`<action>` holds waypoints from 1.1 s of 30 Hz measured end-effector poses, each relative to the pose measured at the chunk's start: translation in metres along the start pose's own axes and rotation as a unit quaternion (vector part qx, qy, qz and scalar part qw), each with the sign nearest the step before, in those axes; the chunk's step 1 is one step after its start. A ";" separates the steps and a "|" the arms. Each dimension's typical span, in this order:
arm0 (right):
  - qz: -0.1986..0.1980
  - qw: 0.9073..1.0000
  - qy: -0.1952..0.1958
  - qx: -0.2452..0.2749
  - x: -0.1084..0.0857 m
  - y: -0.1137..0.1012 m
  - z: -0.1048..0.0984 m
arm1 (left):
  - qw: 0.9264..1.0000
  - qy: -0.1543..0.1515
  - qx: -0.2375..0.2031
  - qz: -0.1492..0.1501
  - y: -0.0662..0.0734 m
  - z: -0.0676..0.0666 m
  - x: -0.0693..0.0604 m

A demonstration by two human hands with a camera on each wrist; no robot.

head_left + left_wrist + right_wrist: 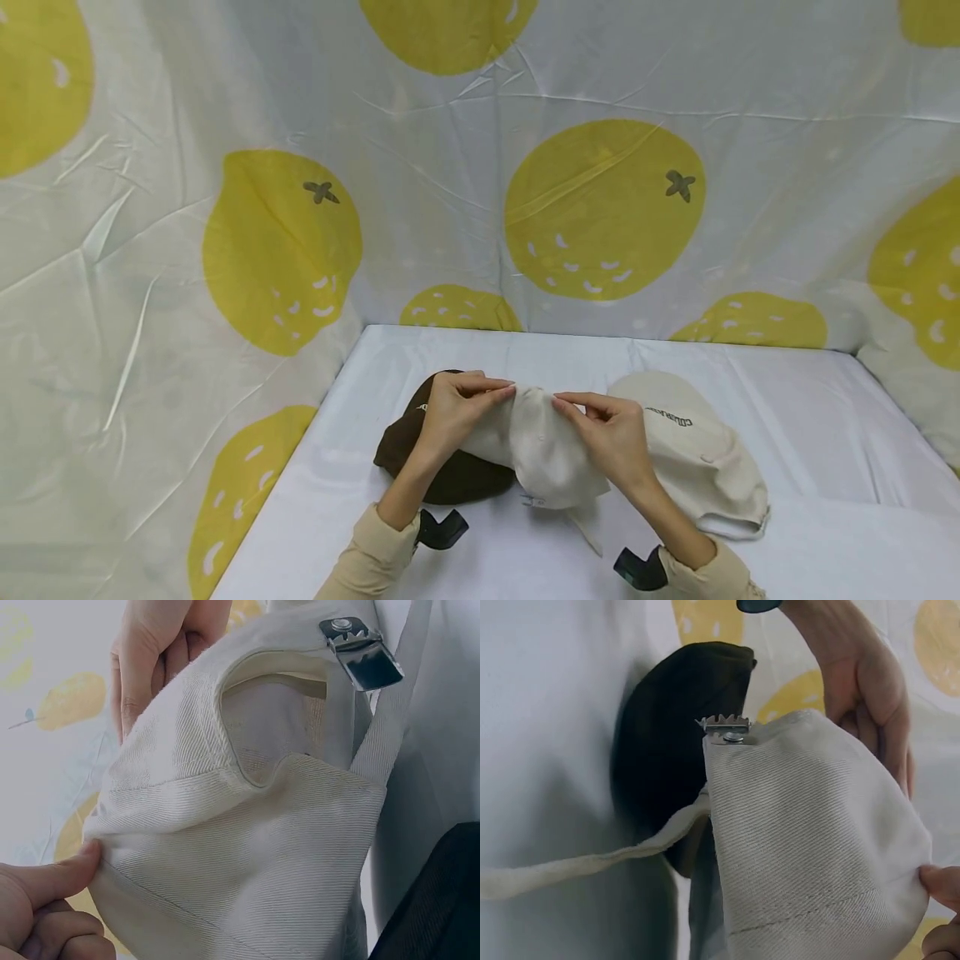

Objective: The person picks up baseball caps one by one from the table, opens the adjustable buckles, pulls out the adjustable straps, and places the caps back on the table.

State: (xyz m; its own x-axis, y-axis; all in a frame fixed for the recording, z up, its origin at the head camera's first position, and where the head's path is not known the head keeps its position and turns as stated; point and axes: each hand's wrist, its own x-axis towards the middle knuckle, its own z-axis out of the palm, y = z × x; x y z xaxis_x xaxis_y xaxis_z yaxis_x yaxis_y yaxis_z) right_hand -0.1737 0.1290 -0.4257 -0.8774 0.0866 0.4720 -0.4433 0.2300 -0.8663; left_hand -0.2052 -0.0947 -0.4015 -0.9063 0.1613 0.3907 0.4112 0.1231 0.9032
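Note:
An off-white cap (551, 454) hangs crown up between the two hands. My left hand (452, 418) pinches its upper left side and my right hand (617, 435) pinches its upper right side, each between thumb and fingers. In the left wrist view the cap (240, 877) shows its back opening, a metal buckle (367, 660) and a strap; the left thumb presses the fabric at lower left. The right wrist view shows the cap's (802, 832) ribbed side, a loose strap (592, 864) and the right thumb at its edge.
A dark brown cap (468, 482) lies behind the left hand, partly covered by it and the held cap. To the right lies a cream cap (693, 454) with dark lettering. White cloth covers the table (795, 400); a lemon-print curtain (435, 200) stands behind and at left.

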 end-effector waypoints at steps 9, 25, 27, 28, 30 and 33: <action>-0.033 0.999 -0.011 0.002 0.011 0.003 -0.012 | 1.000 0.001 -0.025 0.017 0.002 0.008 0.008; -0.037 0.999 0.006 -0.011 0.034 0.007 -0.024 | 0.998 0.007 -0.047 0.038 0.007 0.022 0.026; -0.033 0.999 0.007 -0.017 0.038 0.008 -0.024 | 0.998 0.010 -0.051 0.039 0.007 0.023 0.028; -0.031 0.999 0.008 -0.020 0.040 0.008 -0.025 | 0.998 0.011 -0.054 0.039 0.008 0.023 0.029; -0.033 0.999 0.009 -0.026 0.044 0.005 -0.025 | 0.998 0.011 -0.056 0.040 0.008 0.025 0.032; -0.043 0.999 0.009 -0.021 0.050 -0.006 -0.026 | 0.998 0.013 -0.052 0.043 0.007 0.026 0.037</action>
State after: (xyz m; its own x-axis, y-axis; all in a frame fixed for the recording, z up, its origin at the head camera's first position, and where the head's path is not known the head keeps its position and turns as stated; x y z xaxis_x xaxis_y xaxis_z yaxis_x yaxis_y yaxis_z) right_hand -0.2100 0.1570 -0.3930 -0.8324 0.0817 0.5482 -0.5091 0.2780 -0.8145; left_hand -0.2331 -0.0618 -0.3849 -0.8706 0.1419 0.4712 0.4768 0.0067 0.8790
